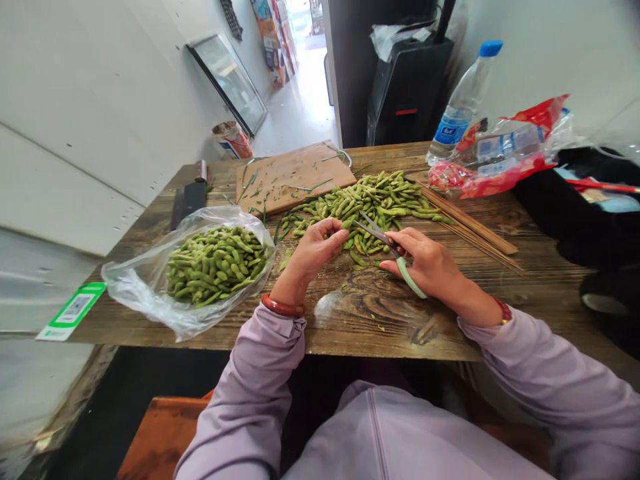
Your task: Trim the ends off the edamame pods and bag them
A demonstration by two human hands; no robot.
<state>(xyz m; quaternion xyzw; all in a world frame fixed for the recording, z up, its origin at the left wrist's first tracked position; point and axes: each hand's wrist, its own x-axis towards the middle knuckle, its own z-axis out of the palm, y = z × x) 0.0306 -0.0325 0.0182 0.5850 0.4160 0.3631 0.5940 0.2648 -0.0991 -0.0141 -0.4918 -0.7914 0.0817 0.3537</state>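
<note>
My left hand (317,248) pinches a green edamame pod (347,226) between thumb and fingers, above the table. My right hand (425,261) grips a pair of scissors (376,232) with pale green handles. Their blades are parted and point at the pod's end; I cannot tell whether they touch it. Just beyond both hands lies a loose heap of edamame pods (385,195). To the left, a clear plastic bag (145,308) lies open with many more pods (215,263) inside.
A wooden cutting board (285,177) with green scraps lies at the back, a dark cleaver (190,200) left of it. Bamboo skewers (473,223) lie right of the heap. Behind them stand a water bottle (463,107) and red plastic packaging (510,160). A green code card (75,310) sits at the left edge.
</note>
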